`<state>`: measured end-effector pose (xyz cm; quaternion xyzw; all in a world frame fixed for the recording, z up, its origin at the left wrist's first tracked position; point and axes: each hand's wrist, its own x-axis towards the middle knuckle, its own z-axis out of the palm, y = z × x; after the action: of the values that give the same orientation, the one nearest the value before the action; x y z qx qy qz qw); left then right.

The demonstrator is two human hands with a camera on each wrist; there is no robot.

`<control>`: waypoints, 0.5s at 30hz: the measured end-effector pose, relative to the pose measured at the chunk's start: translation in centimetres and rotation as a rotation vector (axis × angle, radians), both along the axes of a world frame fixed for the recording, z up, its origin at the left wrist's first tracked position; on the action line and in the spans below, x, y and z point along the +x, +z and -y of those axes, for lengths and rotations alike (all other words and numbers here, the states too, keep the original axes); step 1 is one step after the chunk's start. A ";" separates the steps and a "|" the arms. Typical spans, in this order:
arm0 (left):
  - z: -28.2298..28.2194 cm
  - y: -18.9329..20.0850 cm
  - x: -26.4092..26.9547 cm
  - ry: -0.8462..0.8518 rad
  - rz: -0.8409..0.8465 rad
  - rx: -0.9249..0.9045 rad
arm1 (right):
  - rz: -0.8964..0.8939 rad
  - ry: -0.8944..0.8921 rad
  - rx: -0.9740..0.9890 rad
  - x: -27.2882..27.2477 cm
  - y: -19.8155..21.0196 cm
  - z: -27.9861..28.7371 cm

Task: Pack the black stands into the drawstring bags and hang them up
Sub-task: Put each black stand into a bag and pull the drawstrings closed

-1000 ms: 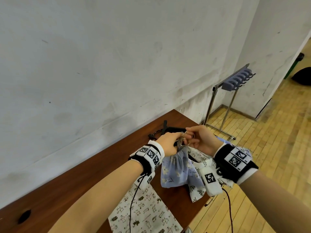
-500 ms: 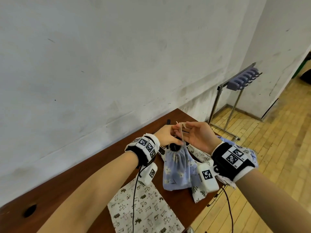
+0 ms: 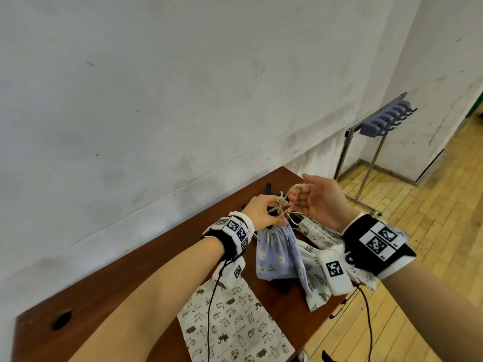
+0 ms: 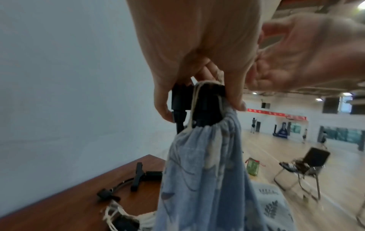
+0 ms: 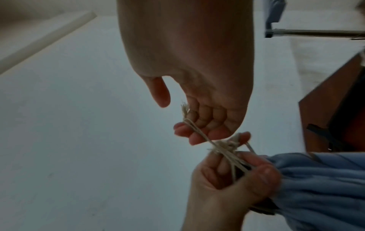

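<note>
Your left hand pinched the gathered neck of the blue floral bag together with its cords, holding the bag lifted above the table. The head of a black stand protruded from the cinched mouth (the wrist view showed it plainly). Your right hand was mostly spread, palm up, with the twine drawstring looped over the curled fingertips; whether they truly gripped it was hard to tell through the blur. A second stand lay on the table near the wall, beside a partly filled bag. An animal-print bag and a leaf-print bag lay flat. The hook rack stood well apart on the floor. Risk: the loosely hooked cord could slip off the fingers, slackening the neck and letting the stand work out.
</note>
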<state>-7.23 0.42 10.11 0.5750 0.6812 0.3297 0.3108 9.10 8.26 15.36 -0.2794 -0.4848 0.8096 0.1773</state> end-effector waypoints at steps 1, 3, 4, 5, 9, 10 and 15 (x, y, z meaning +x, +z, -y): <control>0.1 0.0 0.0 -0.006 -0.009 -0.002 | 0.022 0.012 0.026 0.2 0.4 0.2; 0.3 0.1 -0.1 -0.024 -0.038 -0.011 | 0.074 0.038 0.111 0.5 1.1 0.5; 0.3 0.2 -0.1 -0.030 -0.059 -0.027 | 0.098 0.046 0.161 0.7 1.3 0.6; 0.3 0.2 -0.1 -0.035 -0.070 -0.036 | 0.107 0.044 0.197 0.8 1.4 0.8; 0.3 0.8 0.4 -0.051 -0.088 -0.057 | 0.096 0.049 0.209 1.3 1.4 0.4; 0.3 0.8 0.4 -0.050 -0.084 -0.066 | 0.096 0.074 0.209 1.5 1.6 0.3; 0.2 1.8 0.0 0.037 0.092 -0.033 | -0.021 0.215 0.074 2.6 2.2 -1.2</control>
<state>-7.25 0.23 11.89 0.5411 0.6821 0.3504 0.3452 11.69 9.45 17.54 -0.2107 -0.5396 0.8084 0.1044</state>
